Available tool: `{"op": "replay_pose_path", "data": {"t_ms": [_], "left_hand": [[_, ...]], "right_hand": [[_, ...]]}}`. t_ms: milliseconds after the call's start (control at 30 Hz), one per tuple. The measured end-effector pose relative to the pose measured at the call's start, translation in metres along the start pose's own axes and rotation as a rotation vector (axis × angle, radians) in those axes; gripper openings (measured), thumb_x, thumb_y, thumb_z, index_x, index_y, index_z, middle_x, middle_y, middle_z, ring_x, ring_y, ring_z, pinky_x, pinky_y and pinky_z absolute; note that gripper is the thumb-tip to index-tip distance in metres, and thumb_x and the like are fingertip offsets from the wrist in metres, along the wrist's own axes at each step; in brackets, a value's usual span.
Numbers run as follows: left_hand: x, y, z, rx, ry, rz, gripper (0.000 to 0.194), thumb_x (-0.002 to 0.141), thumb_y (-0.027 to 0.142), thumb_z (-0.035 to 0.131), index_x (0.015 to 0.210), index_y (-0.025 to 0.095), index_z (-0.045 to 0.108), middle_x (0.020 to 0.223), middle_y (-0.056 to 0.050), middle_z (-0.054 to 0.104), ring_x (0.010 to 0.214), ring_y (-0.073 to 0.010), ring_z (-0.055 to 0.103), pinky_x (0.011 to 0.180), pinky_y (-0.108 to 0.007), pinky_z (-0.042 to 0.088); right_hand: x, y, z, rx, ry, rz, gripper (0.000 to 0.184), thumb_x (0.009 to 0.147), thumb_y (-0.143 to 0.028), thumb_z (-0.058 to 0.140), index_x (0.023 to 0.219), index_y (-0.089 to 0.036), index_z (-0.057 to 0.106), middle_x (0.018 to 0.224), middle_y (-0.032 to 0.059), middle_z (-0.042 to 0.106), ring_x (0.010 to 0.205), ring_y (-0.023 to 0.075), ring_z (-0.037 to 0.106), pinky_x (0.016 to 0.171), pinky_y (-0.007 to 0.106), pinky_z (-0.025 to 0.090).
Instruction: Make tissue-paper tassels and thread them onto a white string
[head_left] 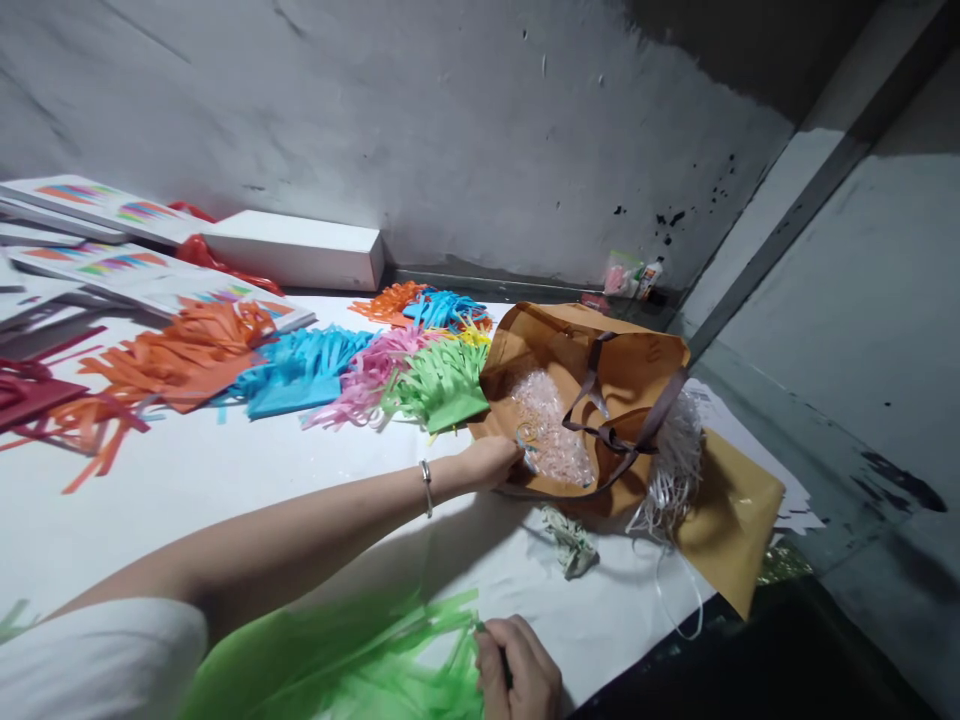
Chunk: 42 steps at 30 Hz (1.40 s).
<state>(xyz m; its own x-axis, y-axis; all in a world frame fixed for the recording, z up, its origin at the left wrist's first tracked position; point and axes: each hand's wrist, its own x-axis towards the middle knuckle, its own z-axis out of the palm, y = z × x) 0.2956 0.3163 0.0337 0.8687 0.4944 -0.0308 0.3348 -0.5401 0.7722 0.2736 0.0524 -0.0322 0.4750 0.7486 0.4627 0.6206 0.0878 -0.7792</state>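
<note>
My left hand point(495, 462) reaches from the left to the mouth of an orange-brown fabric bag point(499, 370). Its fingers are closed at the bag's near rim; what they hold, if anything, is hidden. Inside the bag lies clear crinkly plastic packaging point(551, 425), with a small bluish and golden bit close to my fingertips. At the bottom, my right hand point(521, 668) is closed in a pinch around the end of fringed green tissue paper point(360, 655). The green strips spread leftward below my left forearm.
Orange point(206, 355), blue point(307, 365), pink point(375, 370) and light green fringed paper bundles point(442, 380) lie across the white tabletop. A crumpled scrap point(570, 543) sits before the bag. White strands point(671, 475) and a tan envelope point(731, 510) are right of it. A white box point(300, 248) stands by the wall.
</note>
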Motion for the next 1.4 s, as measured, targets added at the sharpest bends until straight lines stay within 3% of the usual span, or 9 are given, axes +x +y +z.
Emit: {"op": "replay_pose_path", "data": {"t_ms": [167, 267, 467, 567, 700, 833, 1000, 1133, 1400], "left_hand": [[-0.009, 0.011, -0.017, -0.232, 0.063, -0.026, 0.011, 0.070, 0.019, 0.075, 0.073, 0.016, 0.065, 0.071, -0.003, 0.065, 0.077, -0.0217, 0.064, 0.075, -0.030, 0.049], [-0.032, 0.018, -0.032, -0.452, 0.060, -0.061, 0.024, 0.074, 0.033, 0.076, 0.078, 0.014, 0.064, 0.072, -0.005, 0.065, 0.072, -0.0192, 0.064, 0.070, -0.030, 0.052], [-0.131, 0.045, -0.043, -0.825, 0.031, -0.137, 0.047, 0.058, 0.044, 0.089, 0.084, 0.011, 0.067, 0.078, -0.008, 0.070, 0.071, -0.0165, 0.066, 0.067, -0.030, 0.055], [-0.186, 0.062, -0.036, -1.027, 0.031, -0.177, 0.044, 0.058, 0.038, 0.092, 0.084, 0.012, 0.069, 0.073, -0.005, 0.070, 0.063, -0.0140, 0.065, 0.060, -0.026, 0.054], [-0.241, 0.075, -0.025, -1.205, 0.110, -0.137, 0.035, 0.062, 0.030, 0.092, 0.080, 0.010, 0.069, 0.064, -0.003, 0.069, 0.056, -0.0118, 0.064, 0.057, -0.023, 0.052], [-0.279, 0.074, -0.019, -1.113, 0.261, -0.046, 0.030, 0.072, 0.034, 0.086, 0.079, 0.011, 0.069, 0.063, -0.001, 0.065, 0.057, -0.0111, 0.063, 0.058, -0.022, 0.052], [-0.309, 0.070, -0.018, -0.562, 0.425, 0.226, 0.018, 0.092, 0.029, 0.065, 0.085, 0.012, 0.069, 0.073, -0.004, 0.065, 0.060, -0.0111, 0.062, 0.058, -0.021, 0.050], [-0.320, 0.071, -0.018, -0.257, 0.526, 0.398, 0.013, 0.096, 0.017, 0.057, 0.089, 0.014, 0.067, 0.075, -0.006, 0.067, 0.068, -0.0123, 0.062, 0.063, -0.020, 0.050], [-0.333, 0.072, -0.016, -0.214, 0.502, 0.413, 0.012, 0.095, 0.014, 0.056, 0.090, 0.014, 0.067, 0.078, -0.007, 0.068, 0.070, -0.0128, 0.063, 0.064, -0.019, 0.050]], "right_hand": [[0.001, -0.002, 0.000, -0.009, 0.026, -0.043, 0.024, 0.101, -0.025, 0.043, 0.088, -0.023, 0.063, 0.071, 0.0004, 0.062, 0.063, 0.0135, 0.062, 0.061, 0.021, 0.047], [0.005, -0.006, -0.002, -0.033, 0.056, -0.052, 0.022, 0.101, -0.026, 0.046, 0.088, -0.023, 0.064, 0.071, 0.0001, 0.063, 0.063, 0.0132, 0.062, 0.061, 0.020, 0.047], [0.017, -0.046, -0.024, -0.067, 0.109, -0.117, 0.020, 0.101, -0.026, 0.048, 0.092, -0.020, 0.066, 0.073, 0.0016, 0.066, 0.062, 0.0120, 0.065, 0.061, 0.018, 0.050], [0.025, -0.085, -0.032, -0.073, 0.120, -0.217, 0.016, 0.100, -0.022, 0.051, 0.094, -0.018, 0.065, 0.074, 0.0022, 0.066, 0.065, 0.0119, 0.066, 0.066, 0.018, 0.051], [0.030, -0.127, -0.026, -0.050, 0.063, -0.319, 0.012, 0.097, -0.016, 0.054, 0.092, -0.017, 0.064, 0.073, 0.0023, 0.066, 0.066, 0.0121, 0.066, 0.067, 0.019, 0.051], [0.023, -0.145, -0.015, -0.057, -0.049, -0.374, 0.013, 0.096, -0.012, 0.052, 0.092, -0.018, 0.063, 0.074, 0.0026, 0.066, 0.066, 0.0130, 0.065, 0.065, 0.021, 0.050], [0.016, -0.158, -0.017, -0.107, -0.218, -0.384, 0.018, 0.096, -0.013, 0.048, 0.088, -0.019, 0.063, 0.070, 0.0017, 0.062, 0.063, 0.0136, 0.062, 0.062, 0.023, 0.047], [0.014, -0.167, -0.022, -0.143, -0.297, -0.388, 0.021, 0.096, -0.013, 0.046, 0.082, -0.019, 0.061, 0.066, -0.0002, 0.056, 0.059, 0.0127, 0.057, 0.058, 0.023, 0.043], [0.012, -0.176, -0.027, -0.055, -0.433, -0.277, 0.022, 0.094, -0.016, 0.047, 0.075, -0.020, 0.058, 0.065, -0.0015, 0.056, 0.059, 0.0114, 0.056, 0.056, 0.022, 0.041]]}}
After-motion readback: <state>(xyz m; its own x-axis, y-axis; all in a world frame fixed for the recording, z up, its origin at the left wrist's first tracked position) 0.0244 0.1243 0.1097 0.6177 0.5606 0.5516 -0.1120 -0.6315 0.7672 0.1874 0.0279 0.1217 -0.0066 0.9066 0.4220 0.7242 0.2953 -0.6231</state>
